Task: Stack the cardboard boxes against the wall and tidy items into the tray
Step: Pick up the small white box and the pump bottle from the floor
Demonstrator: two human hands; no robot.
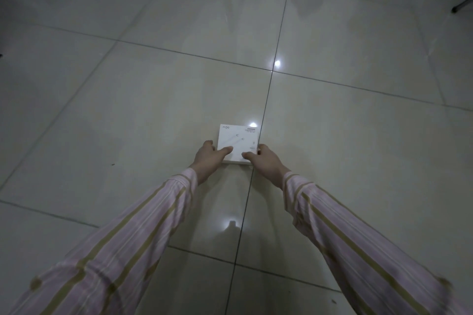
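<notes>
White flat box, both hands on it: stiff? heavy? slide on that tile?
Probably stiff: the white box shows flat faces with the left hand and right hand gripping only its near edge. Likely light, being thin. On the glossy floor it would probably slide, not roll.

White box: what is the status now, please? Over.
Left hand and right hand grip the white box, thumbs on top. Box flat, down at the tiled floor. Nothing around it; tray not in view.

white box (238, 138) between left hand (209, 160), right hand (265, 162)
</notes>
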